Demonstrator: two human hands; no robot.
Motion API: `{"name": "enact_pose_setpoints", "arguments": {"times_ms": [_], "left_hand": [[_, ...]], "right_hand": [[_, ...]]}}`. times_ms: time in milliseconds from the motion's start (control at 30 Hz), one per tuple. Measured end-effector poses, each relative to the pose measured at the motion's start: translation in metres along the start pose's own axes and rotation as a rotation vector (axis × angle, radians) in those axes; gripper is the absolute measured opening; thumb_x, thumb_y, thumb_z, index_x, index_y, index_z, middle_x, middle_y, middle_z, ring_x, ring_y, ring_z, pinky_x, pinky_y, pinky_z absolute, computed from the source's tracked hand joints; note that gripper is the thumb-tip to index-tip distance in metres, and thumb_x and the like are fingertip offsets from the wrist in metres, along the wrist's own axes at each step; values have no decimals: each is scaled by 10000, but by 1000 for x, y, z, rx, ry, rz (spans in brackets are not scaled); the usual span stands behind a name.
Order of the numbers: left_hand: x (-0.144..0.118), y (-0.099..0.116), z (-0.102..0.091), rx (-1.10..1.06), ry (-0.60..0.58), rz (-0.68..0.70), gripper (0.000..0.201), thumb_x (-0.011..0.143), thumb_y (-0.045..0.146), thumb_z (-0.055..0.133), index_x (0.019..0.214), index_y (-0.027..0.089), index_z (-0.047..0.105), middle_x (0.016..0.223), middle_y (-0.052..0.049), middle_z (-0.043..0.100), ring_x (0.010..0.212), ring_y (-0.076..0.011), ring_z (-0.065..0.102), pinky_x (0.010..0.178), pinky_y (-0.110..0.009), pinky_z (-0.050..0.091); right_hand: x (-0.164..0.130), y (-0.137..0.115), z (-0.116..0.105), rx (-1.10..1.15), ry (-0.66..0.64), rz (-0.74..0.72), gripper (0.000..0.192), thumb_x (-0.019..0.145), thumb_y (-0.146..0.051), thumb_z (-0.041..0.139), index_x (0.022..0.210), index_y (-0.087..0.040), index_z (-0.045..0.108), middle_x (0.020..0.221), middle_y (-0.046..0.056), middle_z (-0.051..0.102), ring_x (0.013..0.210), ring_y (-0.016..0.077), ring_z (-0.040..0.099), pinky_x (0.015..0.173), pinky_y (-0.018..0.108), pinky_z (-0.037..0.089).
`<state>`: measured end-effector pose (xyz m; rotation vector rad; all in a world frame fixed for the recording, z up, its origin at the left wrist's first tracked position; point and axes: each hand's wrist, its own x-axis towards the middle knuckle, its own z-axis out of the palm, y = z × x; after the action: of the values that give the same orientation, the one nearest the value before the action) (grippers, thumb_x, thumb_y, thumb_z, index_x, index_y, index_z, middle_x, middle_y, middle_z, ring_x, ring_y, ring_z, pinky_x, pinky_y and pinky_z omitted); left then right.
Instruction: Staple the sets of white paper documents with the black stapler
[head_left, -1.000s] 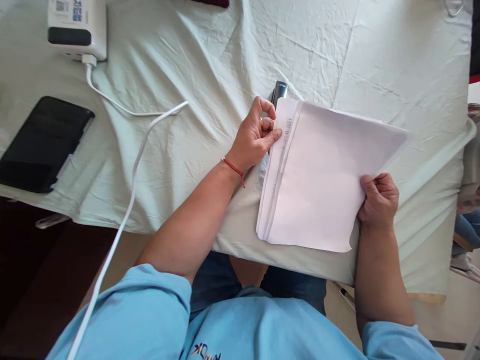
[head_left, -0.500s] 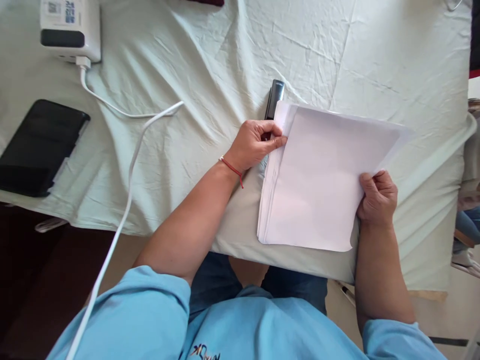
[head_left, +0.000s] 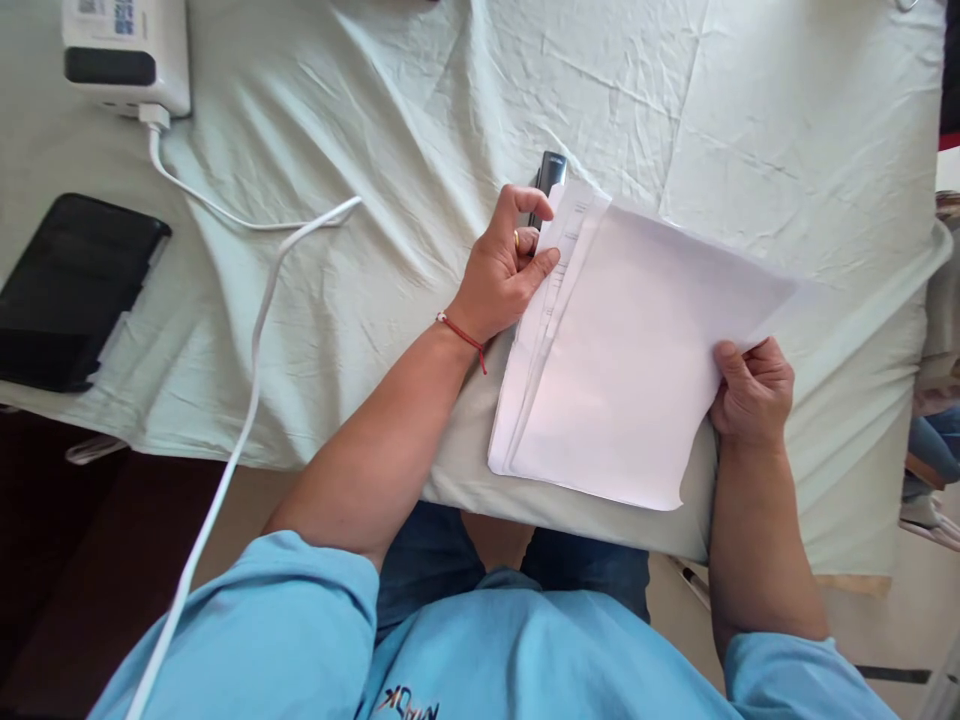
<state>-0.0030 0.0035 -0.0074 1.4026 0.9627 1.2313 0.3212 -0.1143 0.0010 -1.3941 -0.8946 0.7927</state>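
Note:
A stack of white paper sheets (head_left: 630,360) is held tilted over the near edge of the cloth-covered table. My left hand (head_left: 510,255) pinches its upper left edge between thumb and fingers. There the sheets are fanned a little, and lines of print show on a lower one. My right hand (head_left: 754,390) grips the right edge, thumb on top and fingers curled. The top sheet is blank on the side I see. Just beyond my left fingers lies a black stapler-like object (head_left: 553,172), partly hidden by the paper and the hand.
A pale green cloth (head_left: 420,130) with wrinkles covers the table. At the left lie a black phone or tablet (head_left: 75,290) and a white box-shaped charger (head_left: 127,60). Its white cable (head_left: 259,360) runs down past my left arm. Part of another person (head_left: 934,450) shows at the far right.
My left fingers have shifted up and spread along the paper edge. The sheets have fanned out further to the left, exposing printed lines. My right hand keeps its grip.

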Motion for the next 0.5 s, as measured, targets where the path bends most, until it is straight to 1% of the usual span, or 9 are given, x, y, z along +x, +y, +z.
{"name": "enact_pose_setpoints", "arguments": {"times_ms": [67, 133, 200, 333, 400, 433, 500], "left_hand": [[0, 2, 0, -20, -11, 0, 454, 976, 579, 813, 1311, 339, 623, 703, 55, 430, 606, -135, 460, 647, -302, 420], [0, 4, 1, -10, -13, 3, 446, 987, 556, 792, 1346, 349, 627, 663, 70, 401, 574, -134, 401, 634, -308, 399], [-1, 5, 2, 4, -17, 13, 446, 994, 534, 781, 1366, 340, 631, 630, 82, 392, 552, -128, 361, 623, -308, 384], [0, 1, 3, 16, -28, 47, 471, 995, 574, 774, 1353, 303, 633, 598, 95, 392, 529, -119, 335, 589, -300, 354], [1, 0, 3, 35, -65, 65, 448, 1011, 637, 732, 1274, 285, 647, 596, 88, 395, 531, -124, 331, 567, -306, 337], [1, 0, 3, 53, -89, 77, 435, 1020, 669, 704, 1201, 276, 654, 598, 80, 398, 536, -126, 330, 559, -310, 332], [2, 2, 2, 104, -126, 118, 469, 1030, 727, 652, 988, 260, 630, 602, 63, 385, 553, -128, 330, 553, -318, 328]], "right_hand": [[0, -1, 1, 1, 14, 2, 434, 693, -527, 1059, 901, -253, 795, 907, -4, 787, 854, 171, 691, 843, 330, 637], [-1, -2, 3, 7, 36, 3, 410, 707, -505, 1055, 868, -228, 799, 899, 17, 792, 833, 165, 681, 807, 310, 619], [-2, -3, 4, 12, 54, 1, 391, 719, -484, 1052, 819, -212, 791, 879, 28, 795, 799, 156, 659, 763, 294, 596], [-3, -6, 6, 27, 68, 4, 403, 701, -472, 1066, 801, -191, 795, 853, 25, 789, 796, 143, 649, 791, 281, 592], [-4, -8, 8, 33, 77, 10, 430, 690, -480, 1075, 787, -176, 786, 814, 14, 763, 763, 125, 627, 777, 267, 581], [-4, -8, 8, 33, 82, 12, 444, 685, -486, 1079, 774, -172, 777, 786, 5, 745, 744, 118, 613, 760, 261, 573], [-4, -9, 9, 35, 89, 9, 468, 674, -496, 1085, 757, -172, 757, 751, -13, 717, 720, 109, 591, 732, 251, 556]]}}
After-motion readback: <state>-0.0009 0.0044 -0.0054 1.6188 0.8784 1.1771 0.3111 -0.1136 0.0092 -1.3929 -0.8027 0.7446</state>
